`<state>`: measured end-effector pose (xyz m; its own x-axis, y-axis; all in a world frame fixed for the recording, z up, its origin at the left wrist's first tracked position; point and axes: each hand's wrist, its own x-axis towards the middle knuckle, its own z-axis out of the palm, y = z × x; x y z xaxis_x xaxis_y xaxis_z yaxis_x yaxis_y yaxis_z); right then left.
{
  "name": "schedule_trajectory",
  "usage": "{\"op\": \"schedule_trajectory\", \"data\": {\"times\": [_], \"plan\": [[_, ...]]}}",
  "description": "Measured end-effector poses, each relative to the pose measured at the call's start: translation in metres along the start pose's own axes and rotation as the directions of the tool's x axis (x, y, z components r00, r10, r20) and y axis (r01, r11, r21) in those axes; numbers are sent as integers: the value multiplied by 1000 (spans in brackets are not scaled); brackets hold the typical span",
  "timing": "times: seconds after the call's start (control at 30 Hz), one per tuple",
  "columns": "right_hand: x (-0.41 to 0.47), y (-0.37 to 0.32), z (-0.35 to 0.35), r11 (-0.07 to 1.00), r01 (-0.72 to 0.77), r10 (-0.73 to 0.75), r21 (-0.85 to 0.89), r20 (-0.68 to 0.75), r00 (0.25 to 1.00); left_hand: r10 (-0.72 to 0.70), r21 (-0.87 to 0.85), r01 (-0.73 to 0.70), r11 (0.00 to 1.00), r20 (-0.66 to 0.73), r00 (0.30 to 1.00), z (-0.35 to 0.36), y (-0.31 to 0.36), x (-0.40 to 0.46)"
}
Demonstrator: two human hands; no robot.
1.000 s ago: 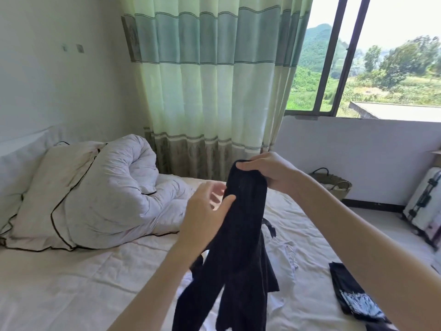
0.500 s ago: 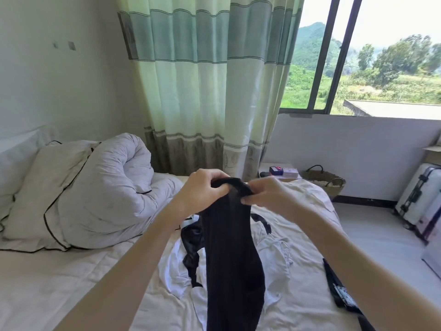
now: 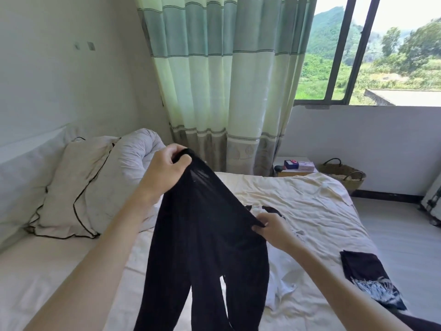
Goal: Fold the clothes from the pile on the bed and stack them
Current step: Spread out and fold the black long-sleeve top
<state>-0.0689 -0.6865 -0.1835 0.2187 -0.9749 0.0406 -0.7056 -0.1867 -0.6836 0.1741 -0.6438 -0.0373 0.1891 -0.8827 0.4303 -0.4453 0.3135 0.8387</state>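
Note:
I hold black trousers (image 3: 205,247) up over the bed (image 3: 310,201), the waistband stretched between my hands and both legs hanging down. My left hand (image 3: 164,170) grips one end of the waistband, raised high. My right hand (image 3: 272,229) pinches the other end, lower and to the right. Behind the trousers lies the pile: a white garment (image 3: 280,280) and a bit of black cloth (image 3: 272,210), mostly hidden. A folded black garment with a white print (image 3: 371,277) lies at the bed's right edge.
A pillow (image 3: 71,187) and rolled duvet (image 3: 136,156) fill the bed's left. A striped curtain (image 3: 226,80) hangs behind. A bedside table with small boxes (image 3: 296,167), a woven basket (image 3: 343,174) and a suitcase (image 3: 433,201) stand on the right.
My hands were together at the top of the bunched trousers. They have pulled apart, left hand up and left, right hand down and right, spreading the waistband open.

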Motion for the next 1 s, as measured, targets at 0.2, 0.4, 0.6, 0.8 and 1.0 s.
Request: {"op": "schedule_trajectory", "data": {"times": [0.2,0.4,0.6,0.8,1.0], "plan": [[13,-8,-26,991,-107,110,85,-37,993,-33,315,49,948,-57,998,-64,-43,-18],[10,-39,-23,834,-248,184,493,176,967,-145,327,175,929,-113,983,-98,-80,-42],[0,-61,-11,670,-166,138,724,98,985,-259,130,252,959,39,965,-137,-81,-72],[-27,-64,-19,836,40,-98,548,78,992,-239,66,231,971,187,953,-161,-47,-119],[-85,-69,-39,843,5,-238,538,365,900,-228,-79,227,971,0,974,-167,-21,-178]]}}
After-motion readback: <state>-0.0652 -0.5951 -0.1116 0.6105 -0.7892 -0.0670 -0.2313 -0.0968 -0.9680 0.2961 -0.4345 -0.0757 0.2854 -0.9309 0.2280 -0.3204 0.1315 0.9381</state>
